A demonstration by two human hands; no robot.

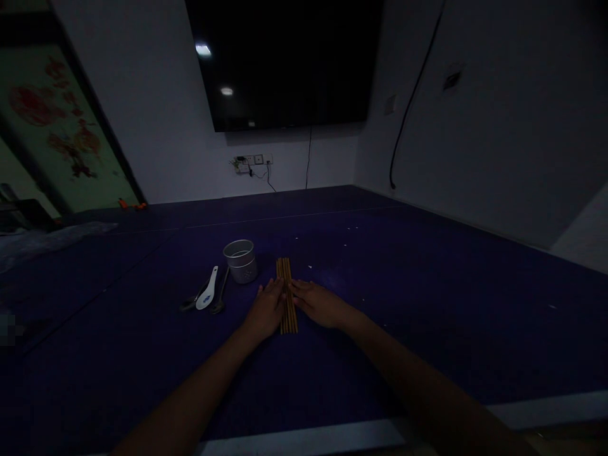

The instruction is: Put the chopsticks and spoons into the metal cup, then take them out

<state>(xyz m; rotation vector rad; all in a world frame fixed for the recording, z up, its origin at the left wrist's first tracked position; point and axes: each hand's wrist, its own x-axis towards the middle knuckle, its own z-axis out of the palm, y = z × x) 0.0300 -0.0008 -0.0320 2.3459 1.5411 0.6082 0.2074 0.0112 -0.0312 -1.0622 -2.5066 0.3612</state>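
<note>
A row of several wooden chopsticks (285, 271) lies side by side on the dark blue table (427, 297). My left hand (265, 310) rests flat against the left side of the bundle, fingers stretched out. My right hand (317, 303) lies flat against its right side, fingers also extended. Both hands touch the chopsticks from either side without gripping them.
A small metal cup (240, 260) stands just left of the chopsticks' far end. A white ceramic spoon (208, 292) and two metal spoons (220, 299) lie further left. A dark screen (289, 60) hangs on the wall behind. The table's pale front edge (323, 437) is near me.
</note>
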